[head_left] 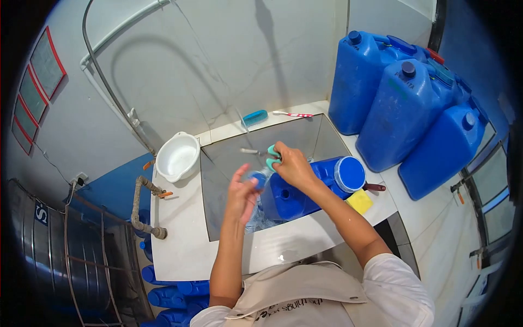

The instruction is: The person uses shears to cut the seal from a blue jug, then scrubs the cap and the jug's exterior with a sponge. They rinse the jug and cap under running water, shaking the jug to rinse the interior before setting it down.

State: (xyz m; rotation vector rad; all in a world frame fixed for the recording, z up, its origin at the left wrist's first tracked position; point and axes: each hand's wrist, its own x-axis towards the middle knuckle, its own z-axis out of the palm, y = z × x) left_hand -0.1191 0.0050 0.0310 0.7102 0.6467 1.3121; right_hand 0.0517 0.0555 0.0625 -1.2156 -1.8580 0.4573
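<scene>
My left hand (241, 195) is over the sink, its fingers curled round a small round blue cap (257, 180). To its right, my right hand (291, 164) grips scissors with teal handles (273, 158); the blades point left and are partly blurred. Below my hands a blue jug (297, 200) lies in the sink with its small spout opening facing up. Its large blue lid (350, 174), ringed in clear plastic, is at the right end. Crumpled clear plastic (256, 218) shows beside the jug, partly hidden by my left hand.
A white basin (178, 157) stands left of the sink (218, 207). Behind it lie a blue brush (254, 117) and a toothbrush (292, 114). A yellow sponge (359, 202) is at the right edge, by a dark handle (375, 187). Blue containers (392, 109) stand at the right.
</scene>
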